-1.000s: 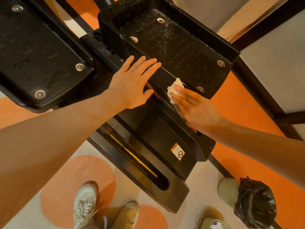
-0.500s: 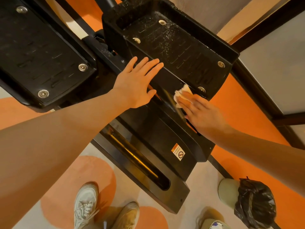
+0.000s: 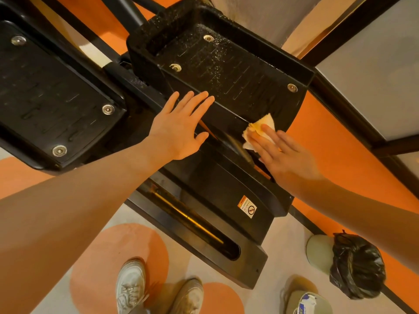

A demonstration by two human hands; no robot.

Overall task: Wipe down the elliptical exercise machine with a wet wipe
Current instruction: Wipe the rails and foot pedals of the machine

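The black elliptical exercise machine (image 3: 226,196) fills the upper and middle view, seen from above. Its right foot pedal (image 3: 229,71), a ribbed tray with raised walls and silver bolts, is speckled with pale dust or droplets; the left foot pedal (image 3: 52,94) sits to the left, nearer the camera.

The left hand (image 3: 179,130) lies flat, fingers straight and together, thumb spread, palm pressed on the near wall of the right pedal and the housing below it. Its grip holds nothing.

The right hand (image 3: 281,155) presses the wet wipe (image 3: 258,130) with straight fingers against the near right corner of the same pedal, where it meets the rear housing. The wipe is a crumpled white wad, showing beyond the fingertips (image 3: 256,138); the grip is flat and open over it, not curled round it.

On the sloped rear cover sits a small warning sticker (image 3: 247,207), orange at the top and white below, with a crossed-circle prohibition sign; its wording is too small to read. Beside it a slot holds a brass-coloured rail (image 3: 188,219).

On the grey and orange floor (image 3: 340,141) stand two pale sneakers (image 3: 130,288), and at the right a pale green bin lined with a black bag (image 3: 356,266). At the bottom edge is a pack with blue print (image 3: 305,302), unreadable.
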